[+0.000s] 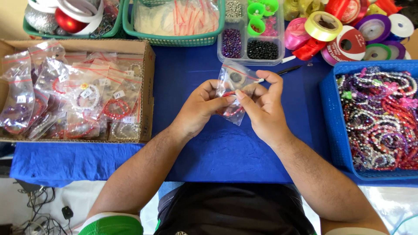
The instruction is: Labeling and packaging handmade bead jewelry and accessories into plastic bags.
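A small clear zip bag with a red seal strip is held between both hands over the blue tablecloth. Inside it a red bead bracelet shows below my fingers. My left hand pinches the bag's left side with thumb and fingers. My right hand grips the right side, its thumb pressing at the middle and its forefinger curled over the top edge.
A cardboard box of bagged bracelets sits at left. At right a blue basket holds several bead strands. Behind are a clear bead organiser, green baskets, ribbon spools and a pen.
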